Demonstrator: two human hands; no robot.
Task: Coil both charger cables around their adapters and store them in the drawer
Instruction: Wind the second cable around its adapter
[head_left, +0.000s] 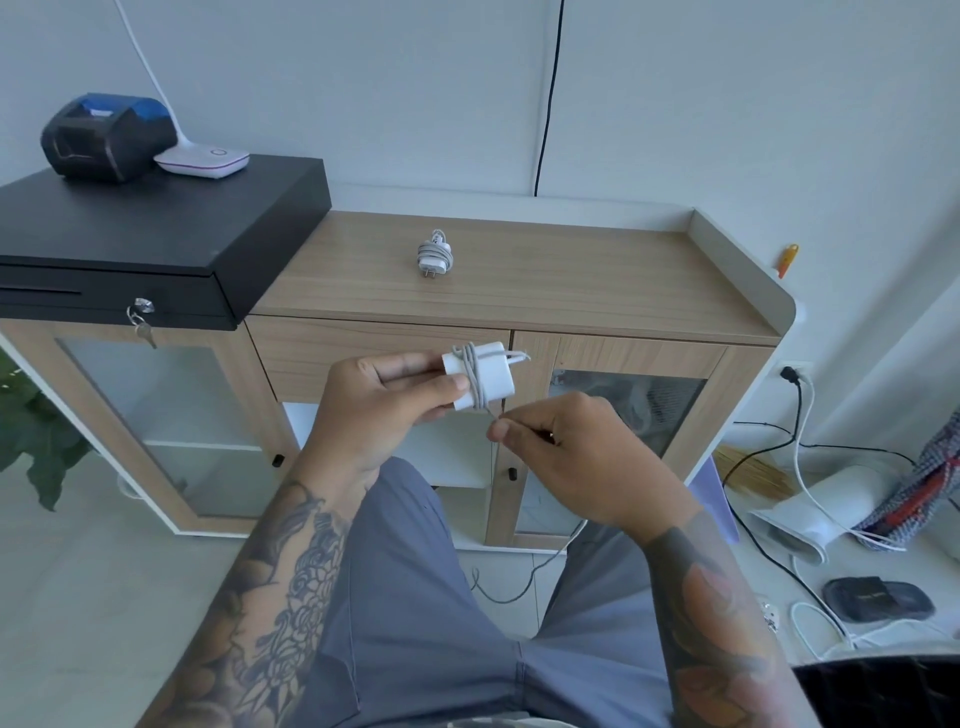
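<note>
At the centre of the frame the left hand (384, 400) grips a white adapter (480, 382), thumb and fingers curled round its left end, so the block's long axis runs left to right, pointing toward the right hand. Several turns of grey cable (475, 376) already cross the block's middle. Just below and to the right, the right hand (566, 457) pinches the free run of that cable between thumb and fingertips, touching distance from the adapter's lower edge. The coming wrap, I judge, turns on this: the cable leaves the block at its underside and the right hand sits directly under it, so the right hand is the one placed to carry the next turn across the block's short axis while the left holds it steady.

Further out, above the hands, the second charger (435, 254) lies on the wooden table (597, 275), already coiled, prongs toward the camera. The drawer (374, 340) front under the tabletop, just behind the hands, looks closed.

How much cable is left to wind is hard to say: the tail past the right fingers is hidden by the hand, and the thin grey loop on the floor between the knees may or may not belong to it. The cable's connector end is not clearly visible.
</note>
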